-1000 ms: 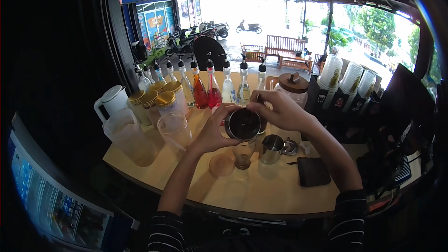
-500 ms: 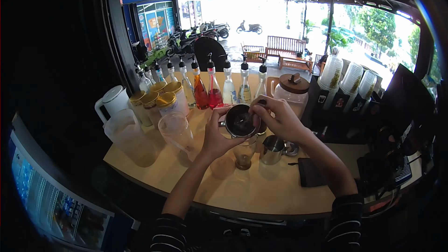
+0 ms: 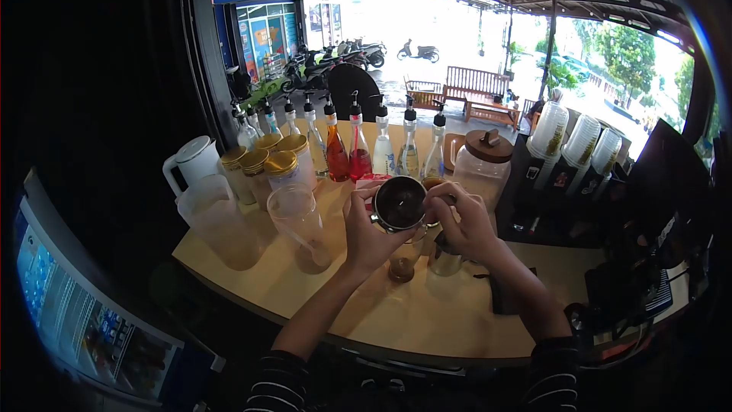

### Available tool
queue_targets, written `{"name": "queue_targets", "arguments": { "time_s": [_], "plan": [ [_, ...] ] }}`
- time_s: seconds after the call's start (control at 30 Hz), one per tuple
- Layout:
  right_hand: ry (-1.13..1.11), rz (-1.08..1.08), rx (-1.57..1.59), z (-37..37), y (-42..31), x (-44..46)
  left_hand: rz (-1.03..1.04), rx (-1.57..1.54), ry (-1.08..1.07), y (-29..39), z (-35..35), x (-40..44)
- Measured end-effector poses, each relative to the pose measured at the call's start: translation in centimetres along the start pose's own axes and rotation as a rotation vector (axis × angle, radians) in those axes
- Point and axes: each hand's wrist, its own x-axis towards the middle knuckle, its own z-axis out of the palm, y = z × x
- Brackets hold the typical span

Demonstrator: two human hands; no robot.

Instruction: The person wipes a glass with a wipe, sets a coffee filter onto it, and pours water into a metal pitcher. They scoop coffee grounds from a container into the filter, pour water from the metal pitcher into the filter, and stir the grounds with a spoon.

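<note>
A round metal cup point(image 3: 399, 203), dark inside, is held up above the counter by my left hand point(image 3: 368, 233), whose fingers wrap its left side. At the cup's right rim my right hand point(image 3: 462, 223) is closed in a pinch; what it holds is too small and dark to name. Below the cup a glass point(image 3: 402, 267) stands on the counter, its upper part hidden. Just right of that glass is a metal pitcher point(image 3: 444, 259), partly covered by my right hand.
Pump bottles point(image 3: 359, 151) line the back of the counter point(image 3: 366, 311). Gold-lidded jars point(image 3: 282, 166), a clear pitcher point(image 3: 296, 217) and a frosted jug point(image 3: 219, 217) stand left. At right are a wooden-lidded jar point(image 3: 485, 164), stacked plastic cups point(image 3: 549, 131) and a dark cloth point(image 3: 509, 296).
The view has shifted a little. My right hand has gone from above the cup's rim to its right side, lower down. My left hand still holds the cup.
</note>
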Motion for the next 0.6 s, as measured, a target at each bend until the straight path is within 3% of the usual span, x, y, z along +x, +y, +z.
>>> {"name": "queue_targets", "arguments": {
  "time_s": [0.13, 0.37, 0.43, 0.53, 0.6],
  "plan": [
    [0.015, 0.125, 0.085, 0.7, 0.0, -0.4, -0.045, 0.004, -0.032, 0.4, 0.1, -0.5],
    [0.149, 0.089, 0.107, 1.1, 0.7, -0.7, -0.011, 0.087, -0.074, 0.1, -0.1, -0.6],
    [0.139, 0.034, -0.041, 1.3, 0.7, -1.2, 0.011, 0.080, -0.054, 0.3, -0.2, -0.6],
    [0.207, 0.092, 0.114, 1.3, 0.5, -0.6, 0.053, 0.114, -0.049, 0.9, -0.4, -0.5],
    [0.136, 0.118, 0.090, 1.0, 0.3, -0.5, 0.077, 0.161, -0.054, 0.9, -0.6, -0.5]
  ]
}}
